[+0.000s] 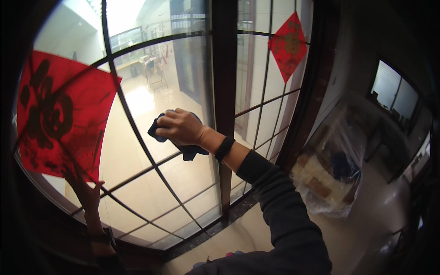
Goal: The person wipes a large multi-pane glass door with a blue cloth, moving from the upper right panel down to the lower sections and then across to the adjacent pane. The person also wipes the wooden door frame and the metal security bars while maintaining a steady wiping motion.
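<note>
My right hand [180, 127] is closed around a dark blue cloth [193, 151], which bunches under the fingers and hangs below the palm. Hand and cloth are at a glass pane [189, 86] of a door divided by dark bars. My left hand [84, 189] is raised at the lower edge of a large red paper sheet [79, 110] with dark brush-like characters. The left thumb sticks out, and its fingers overlap the sheet's bottom. Nothing shows in that hand, and whether it presses the paper or the glass is unclear.
A dark upright frame [225, 103] parts this door from another glazed panel, which bears a red diamond-shaped paper [288, 48]. To the right on the floor stands a clear plastic bag [330, 182] with mixed contents. Behind the glass, a folding stand [156, 72] is visible in a bright tiled room.
</note>
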